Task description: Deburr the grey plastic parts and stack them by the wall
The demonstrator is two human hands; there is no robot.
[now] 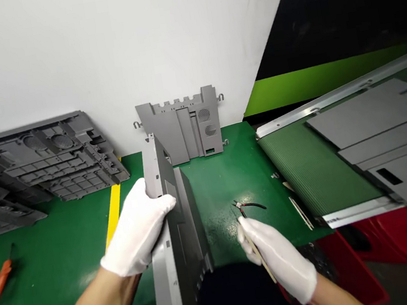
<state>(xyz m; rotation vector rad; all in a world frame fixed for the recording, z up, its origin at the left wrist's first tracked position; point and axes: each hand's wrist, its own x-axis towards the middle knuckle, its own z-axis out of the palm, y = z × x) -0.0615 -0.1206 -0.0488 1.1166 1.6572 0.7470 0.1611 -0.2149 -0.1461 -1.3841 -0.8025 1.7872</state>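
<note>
Your left hand [139, 233], in a white glove, is closed around the left edge of a grey plastic panel [179, 258], which stands on edge at the near middle of the green worktop [223, 180], its far end raised and its near end running out of view below. Your right hand [276, 256], also gloved, is curled around a thin pale stick [256, 251], its tip close to a small pair of cutters [247, 206] lying on the worktop. Judged by its thin walls and moulded ribs, the panel should be light and fairly stiff, though long enough to flex or twist when held by one hand alone. The smooth plastic may slide against cotton gloves. Thin tabs and cut-outs along the edges look breakable, so take hold on the plain folded edge near mid-length, not on the tabs. A similar panel [185, 130] leans against the far wall.
</note>
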